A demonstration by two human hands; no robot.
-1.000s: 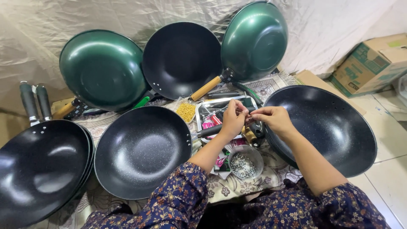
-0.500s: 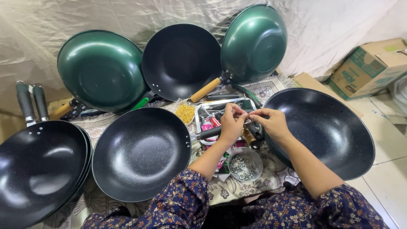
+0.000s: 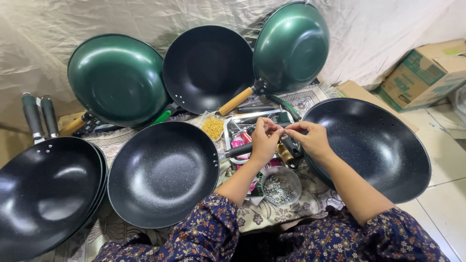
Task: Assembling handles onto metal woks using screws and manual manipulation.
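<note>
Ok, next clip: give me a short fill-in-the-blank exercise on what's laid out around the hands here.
1. The left hand and right hand meet above a metal ____.
2. The small clear bowl near the forearms holds small metal ____.
3. The pan with a wooden handle leaning on the backdrop is ____ in colour.
4. At the far right stands a cardboard ____.

Missing words: tray; washers; green; box

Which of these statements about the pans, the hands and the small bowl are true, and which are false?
1. Both hands, left hand and right hand, meet over the metal tray. True.
2. The small bowl is empty. False: it holds small metal pieces.
3. A cardboard box stands at the right. True.
4. All pans are green. False: the pan before the person is black.
</note>
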